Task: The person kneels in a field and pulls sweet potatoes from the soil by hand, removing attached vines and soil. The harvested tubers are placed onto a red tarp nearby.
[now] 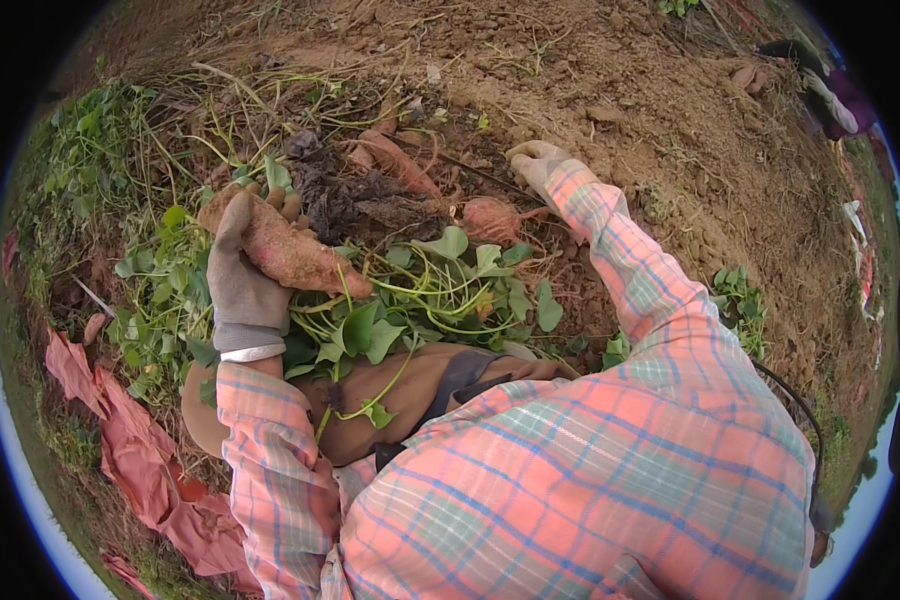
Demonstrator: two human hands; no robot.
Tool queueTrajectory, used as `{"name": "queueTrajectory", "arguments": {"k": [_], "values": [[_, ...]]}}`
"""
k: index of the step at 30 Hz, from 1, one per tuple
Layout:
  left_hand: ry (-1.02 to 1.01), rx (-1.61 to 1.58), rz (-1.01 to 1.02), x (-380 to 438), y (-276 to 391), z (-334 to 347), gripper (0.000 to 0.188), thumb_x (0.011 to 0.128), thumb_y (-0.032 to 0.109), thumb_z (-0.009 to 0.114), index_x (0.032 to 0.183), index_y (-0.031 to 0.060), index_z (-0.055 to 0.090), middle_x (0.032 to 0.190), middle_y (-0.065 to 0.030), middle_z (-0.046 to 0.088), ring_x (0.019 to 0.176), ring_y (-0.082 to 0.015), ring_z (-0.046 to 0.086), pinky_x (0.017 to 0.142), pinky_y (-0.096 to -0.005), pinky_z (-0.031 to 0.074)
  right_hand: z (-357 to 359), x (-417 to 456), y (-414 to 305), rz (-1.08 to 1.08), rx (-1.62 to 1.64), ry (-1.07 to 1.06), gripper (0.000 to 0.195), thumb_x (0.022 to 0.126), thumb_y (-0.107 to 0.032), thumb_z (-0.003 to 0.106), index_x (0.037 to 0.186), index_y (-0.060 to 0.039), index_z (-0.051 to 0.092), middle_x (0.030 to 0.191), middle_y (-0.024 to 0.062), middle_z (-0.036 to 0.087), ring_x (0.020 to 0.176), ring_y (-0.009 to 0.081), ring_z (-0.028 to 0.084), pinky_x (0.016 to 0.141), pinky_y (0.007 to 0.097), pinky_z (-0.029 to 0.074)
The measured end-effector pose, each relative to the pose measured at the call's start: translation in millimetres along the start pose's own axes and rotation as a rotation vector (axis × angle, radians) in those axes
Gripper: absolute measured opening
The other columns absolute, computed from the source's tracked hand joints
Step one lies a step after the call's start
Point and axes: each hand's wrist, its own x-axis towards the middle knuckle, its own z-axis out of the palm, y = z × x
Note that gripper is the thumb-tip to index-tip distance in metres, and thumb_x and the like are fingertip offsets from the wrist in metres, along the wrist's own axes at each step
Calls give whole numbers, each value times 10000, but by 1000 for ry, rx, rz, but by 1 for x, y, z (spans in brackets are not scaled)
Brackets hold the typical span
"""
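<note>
My left hand, in a dirty grey work glove, grips a large soil-covered sweet potato above green vines. My right hand, also gloved, is over loose soil with its fingers curled; whether anything is inside them is hidden. A thin dark rod runs along the ground close to the right wrist. Between my hands, a long reddish sweet potato and a rounder one covered in rootlets lie partly in the soil. Dark withered leaves lie beside them.
Sweet potato vines spread over my bent leg. Crumpled red sacks lie at left, near a small sweet potato. Bare clods of soil extend ahead. Another person is at the far upper right.
</note>
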Motion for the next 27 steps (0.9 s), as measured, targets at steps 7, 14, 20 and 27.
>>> {"name": "queueTrajectory", "arguments": {"k": [7, 14, 20, 27], "values": [[-30, 28, -34, 6, 0, 10, 520, 1033, 270, 756, 1457, 41, 561, 1351, -193, 676, 1196, -354, 686, 1012, -534, 583, 85, -65, 168, -32, -504, -322, 725, 984, -217, 759, 1633, -83, 465, 1604, 180, 547, 1444, 327, 568, 1145, 426, 520], [-5, 53, -15, 4, -1, 7, 518, 1034, 268, 750, 1459, 41, 561, 1354, -190, 674, 1187, -353, 683, 1013, -534, 581, 156, -37, 148, 249, -625, -359, 725, 981, -339, 785, 1608, -88, 523, 1601, 190, 583, 1463, 351, 577, 1166, 445, 497], [-19, 31, 2, 5, -6, 12, 523, 1029, 264, 757, 1455, 35, 558, 1327, -175, 682, 1174, -345, 689, 950, -530, 608, 178, -12, 125, 187, -586, -272, 706, 974, -403, 781, 1565, -77, 572, 1575, 188, 606, 1443, 361, 591, 1160, 451, 499], [-36, 26, -10, 0, -1, 4, 481, 1012, 262, 779, 1399, 32, 610, 1302, -160, 690, 1174, -345, 696, 934, -520, 613, 106, -84, 178, 360, -647, -372, 701, 966, -477, 777, 1514, -65, 629, 1545, 186, 633, 1420, 373, 608, 1153, 459, 500]]}}
